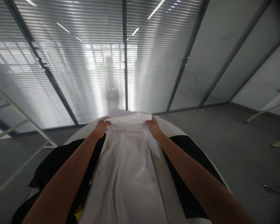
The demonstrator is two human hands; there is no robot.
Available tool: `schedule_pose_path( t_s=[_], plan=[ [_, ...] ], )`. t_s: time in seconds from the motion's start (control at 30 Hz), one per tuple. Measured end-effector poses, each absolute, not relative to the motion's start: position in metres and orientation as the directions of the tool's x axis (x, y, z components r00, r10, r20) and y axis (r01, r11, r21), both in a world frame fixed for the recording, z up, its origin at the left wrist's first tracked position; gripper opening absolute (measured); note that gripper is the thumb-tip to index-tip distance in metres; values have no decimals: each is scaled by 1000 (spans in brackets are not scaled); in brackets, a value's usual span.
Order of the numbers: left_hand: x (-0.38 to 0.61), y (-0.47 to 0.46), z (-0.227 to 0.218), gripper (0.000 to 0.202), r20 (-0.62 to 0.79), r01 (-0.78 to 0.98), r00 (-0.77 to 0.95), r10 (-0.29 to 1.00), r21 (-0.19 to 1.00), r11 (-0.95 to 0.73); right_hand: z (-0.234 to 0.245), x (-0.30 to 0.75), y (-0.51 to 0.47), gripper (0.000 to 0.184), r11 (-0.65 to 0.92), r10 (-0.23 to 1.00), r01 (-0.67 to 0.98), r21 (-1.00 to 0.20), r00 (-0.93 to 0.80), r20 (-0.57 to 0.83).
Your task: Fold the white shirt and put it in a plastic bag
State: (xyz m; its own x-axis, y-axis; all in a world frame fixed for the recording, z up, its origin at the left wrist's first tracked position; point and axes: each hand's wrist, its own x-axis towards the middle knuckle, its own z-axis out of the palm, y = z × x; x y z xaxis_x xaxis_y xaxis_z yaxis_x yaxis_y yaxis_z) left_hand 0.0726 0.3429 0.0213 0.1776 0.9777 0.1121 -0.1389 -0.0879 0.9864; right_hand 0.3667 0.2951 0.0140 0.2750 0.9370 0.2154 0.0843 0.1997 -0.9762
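Observation:
A long white garment (130,174) lies stretched out over the table, its near end running out of the bottom of the view. Its far end is turned over into a band across the top. My left hand (102,127) pinches the left corner of that band. At the opposite corner, the fingers of my right hand (154,127) are closed on the same white fabric. Soft lengthwise wrinkles run through the cloth between my arms. Its exact kind is hard to make out.
Under the garment is a round white table (175,129). Black cloth (58,161) lies on the left and more black fabric (186,174) on the right. A yellow patterned piece (78,213) shows low left. A pale metal frame (21,115) stands left; a blinds-covered glass partition (149,71) rises behind.

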Motion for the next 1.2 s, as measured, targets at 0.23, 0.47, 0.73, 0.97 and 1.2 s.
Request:
schedule_pose_path(
  t_s=[0.23,0.47,0.73,0.97,1.2],
  plan=[
    [40,303,30,18,159,361,375,913,882,-302,21,371,213,10,472,880,584,-660,-351,319],
    [18,260,2,39,149,576,653,742,538,-615,-3,363,166,23,757,648,650,-68,-732,209],
    [24,235,-10,27,206,661,691,693,210,-721,-14,367,162,22,812,556,583,-28,-757,344],
    [26,232,-12,19,313,696,642,700,146,-703,-11,375,167,17,709,624,703,53,-660,418],
    [29,232,-20,23,338,678,626,703,210,-704,-12,381,167,20,564,770,825,-32,-512,380]
  ],
)
